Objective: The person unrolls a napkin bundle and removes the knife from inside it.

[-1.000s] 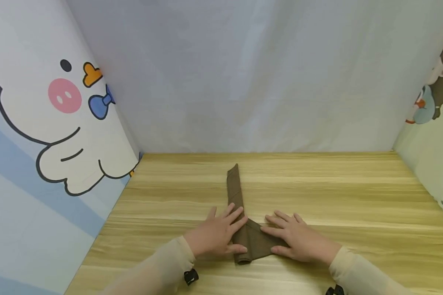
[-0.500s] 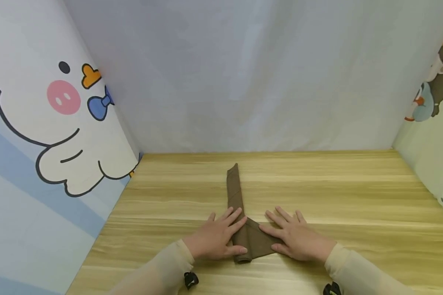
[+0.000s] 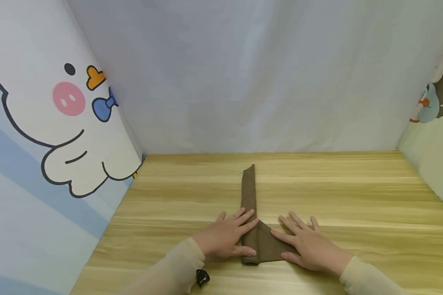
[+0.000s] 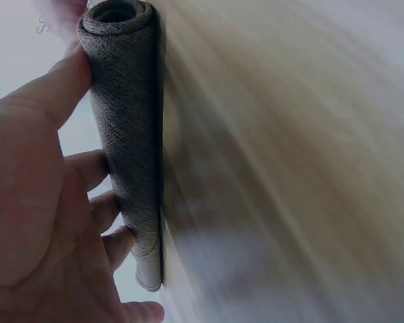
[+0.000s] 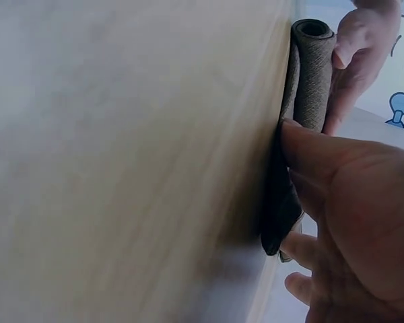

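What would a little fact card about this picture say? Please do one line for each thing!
Cloth: brown, partly rolled up
Roll: lies on the table, hollow end nearest the person
Flap: unrolled part, to the roll's right
Left hand: rests on the roll, fingers spread
Right hand: touches the flap's outer end, fingers spread
Table: wood-patterned
Sleeves: pale
Cartoon: white, with blue bow, at the picture's left

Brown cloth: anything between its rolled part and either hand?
No separate object visible. The left hand rests directly on the rolled part. Between the rolled part and the right hand lies only the flat flap, which the right hand touches.
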`<action>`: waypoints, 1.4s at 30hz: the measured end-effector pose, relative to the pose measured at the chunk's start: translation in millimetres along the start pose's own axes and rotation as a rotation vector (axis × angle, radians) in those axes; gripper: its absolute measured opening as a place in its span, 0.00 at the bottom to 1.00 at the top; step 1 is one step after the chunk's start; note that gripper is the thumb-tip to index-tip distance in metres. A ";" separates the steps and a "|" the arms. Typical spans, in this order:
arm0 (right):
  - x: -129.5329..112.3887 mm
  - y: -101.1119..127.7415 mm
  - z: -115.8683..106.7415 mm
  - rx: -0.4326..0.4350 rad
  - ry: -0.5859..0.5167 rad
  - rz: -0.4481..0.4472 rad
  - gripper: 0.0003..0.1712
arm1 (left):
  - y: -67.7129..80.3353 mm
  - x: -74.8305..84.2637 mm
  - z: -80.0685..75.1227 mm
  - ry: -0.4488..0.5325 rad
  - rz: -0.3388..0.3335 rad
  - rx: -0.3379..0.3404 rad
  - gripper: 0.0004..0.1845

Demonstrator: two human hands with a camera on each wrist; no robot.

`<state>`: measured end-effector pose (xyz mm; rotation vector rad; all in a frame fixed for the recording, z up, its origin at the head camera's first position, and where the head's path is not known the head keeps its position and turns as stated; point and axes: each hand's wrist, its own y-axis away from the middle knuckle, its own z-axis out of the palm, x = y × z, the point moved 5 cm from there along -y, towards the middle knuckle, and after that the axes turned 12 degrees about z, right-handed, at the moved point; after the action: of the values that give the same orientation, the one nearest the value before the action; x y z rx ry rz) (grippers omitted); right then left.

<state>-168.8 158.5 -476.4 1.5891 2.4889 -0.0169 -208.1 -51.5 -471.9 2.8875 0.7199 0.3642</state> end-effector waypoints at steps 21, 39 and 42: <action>-0.1 1.2 1.9 0.036 -0.018 0.010 0.34 | 0.3 -0.8 5.6 0.030 -0.031 0.036 0.48; 0.4 -0.6 0.0 0.013 -0.012 0.022 0.35 | -6.5 17.3 -9.4 -0.031 0.027 -0.005 0.40; 0.5 0.1 -1.3 0.005 -0.022 0.022 0.35 | -10.4 20.8 -7.3 -0.078 0.052 -0.017 0.39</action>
<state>-169.2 159.1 -475.1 1.6098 2.4566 -0.0373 -196.8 -31.9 -462.8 2.8909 0.6268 0.2611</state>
